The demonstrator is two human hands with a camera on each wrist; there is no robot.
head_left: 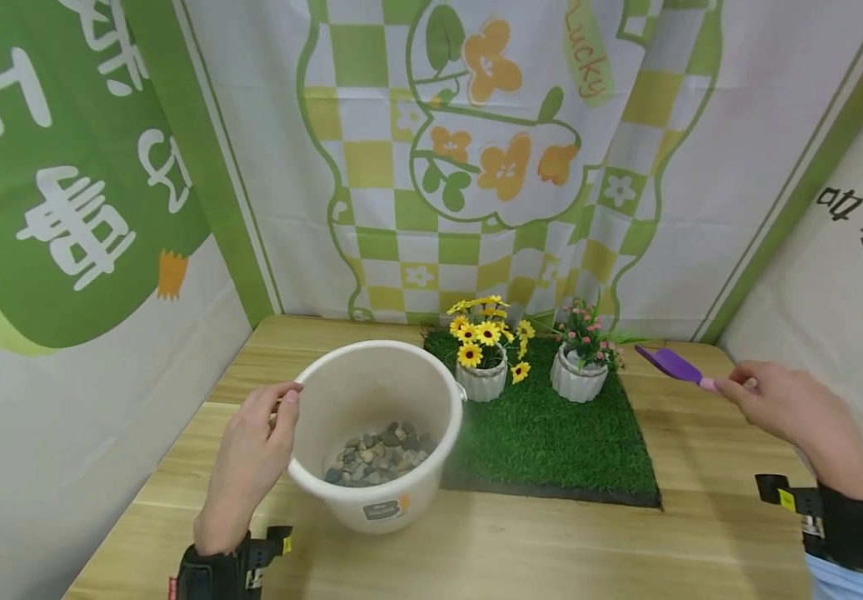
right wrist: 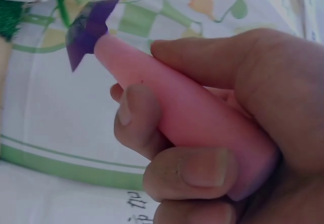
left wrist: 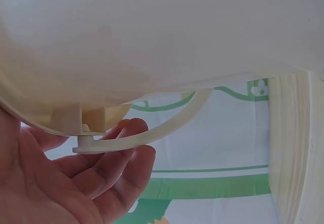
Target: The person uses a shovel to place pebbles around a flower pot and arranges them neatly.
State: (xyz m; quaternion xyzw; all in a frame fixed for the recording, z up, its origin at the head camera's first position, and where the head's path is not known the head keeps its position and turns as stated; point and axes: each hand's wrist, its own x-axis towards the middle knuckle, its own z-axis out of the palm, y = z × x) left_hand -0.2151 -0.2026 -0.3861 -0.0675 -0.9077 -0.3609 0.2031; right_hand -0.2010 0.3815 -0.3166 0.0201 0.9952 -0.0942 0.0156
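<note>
A white bucket [head_left: 385, 506] stands on the table with several grey and tan pebbles [head_left: 381, 457] in its bottom. At its left rim is my left hand [head_left: 251, 446], gripping the edge. In the left wrist view the left hand's [left wrist: 81, 178] fingers curl beside the bucket's pale handle [left wrist: 152, 134], under the outer wall. Off to the right, my right hand [head_left: 799, 404] holds a small toy shovel by its pink handle [right wrist: 172, 100]. The shovel's purple blade [head_left: 671, 364] points left, above the table; the right hand's [right wrist: 202, 168] fingers wrap round the handle.
Behind and right of the bucket lies a green artificial grass mat [head_left: 551, 446]. On its back part stand a white pot of yellow flowers [head_left: 482, 382] and a white pot of pink flowers [head_left: 580, 375]. Printed curtains [head_left: 491, 250] enclose the wooden table [head_left: 536, 542] on three sides.
</note>
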